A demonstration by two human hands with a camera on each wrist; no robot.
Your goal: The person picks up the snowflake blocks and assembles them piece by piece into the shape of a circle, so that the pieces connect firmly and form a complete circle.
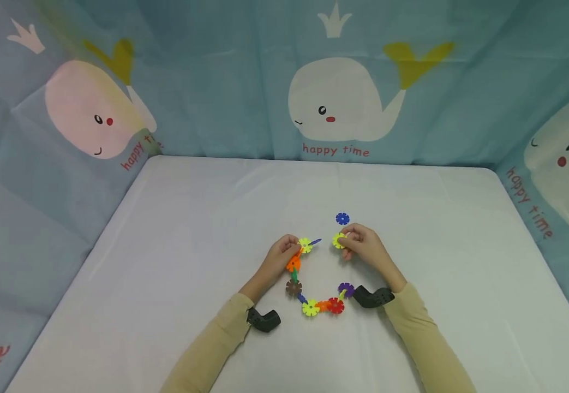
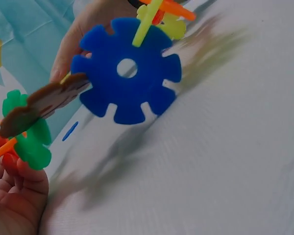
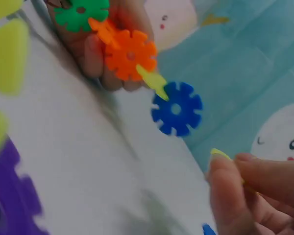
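My left hand (image 1: 283, 254) grips a chain of slotted plastic flower discs near its upper left end, around an orange disc (image 1: 292, 264). Beyond those fingers, a yellow disc (image 1: 304, 248) and a blue disc (image 3: 191, 117) form the free tip. From the hand the chain curves down through green (image 2: 36, 152), brown (image 1: 291, 290), blue (image 2: 100, 93), yellow, orange and red (image 1: 333, 309) discs to a purple disc (image 1: 346, 286). Across from the blue tip, apart from it, my right hand (image 1: 366, 248) pinches a single yellow disc (image 1: 337, 243) between thumb and fingers.
A loose blue disc (image 1: 339, 219) lies on the white table (image 1: 205, 218) just beyond my right hand. Black wrist-worn devices (image 1: 267, 322) jut from both sleeves, the right one close to the purple disc. Blue whale-print curtains (image 1: 245, 98) surround the table.
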